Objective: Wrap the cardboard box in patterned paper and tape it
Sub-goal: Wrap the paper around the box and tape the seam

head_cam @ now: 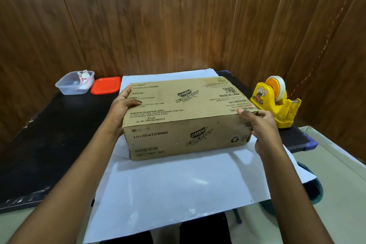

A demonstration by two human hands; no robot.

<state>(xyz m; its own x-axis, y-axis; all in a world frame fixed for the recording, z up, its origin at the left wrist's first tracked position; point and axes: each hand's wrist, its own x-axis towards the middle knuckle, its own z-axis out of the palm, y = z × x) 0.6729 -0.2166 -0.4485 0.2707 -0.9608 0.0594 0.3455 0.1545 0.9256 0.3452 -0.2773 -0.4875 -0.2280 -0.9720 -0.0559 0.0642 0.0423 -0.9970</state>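
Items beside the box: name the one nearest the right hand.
The yellow tape dispenser, just beyond the right hand; the clear tub and red lid sit left of the box.

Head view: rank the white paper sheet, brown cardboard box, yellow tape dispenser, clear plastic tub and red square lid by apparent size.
1. white paper sheet
2. brown cardboard box
3. yellow tape dispenser
4. clear plastic tub and red square lid look alike, so they are not ranked.
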